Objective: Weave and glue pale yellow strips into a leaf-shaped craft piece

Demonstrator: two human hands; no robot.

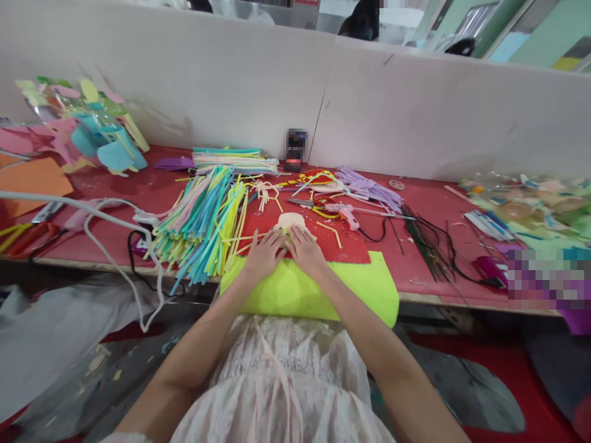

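Cream piece (290, 219) — left hand (265, 255), right hand (305, 247) against it.

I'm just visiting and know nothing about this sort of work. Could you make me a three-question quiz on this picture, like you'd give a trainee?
1. True or false: the left hand and right hand are close together at the pale piece.

2. Which of these lies to the right of both hands?
A) the orange sheet
B) the lavender stems
C) the big mixed-colour bundle

3. What colour is the large sheet under the wrists, reaching past the front edge of the table?

Key: 1. True. 2. B. 3. Bright yellow-green.
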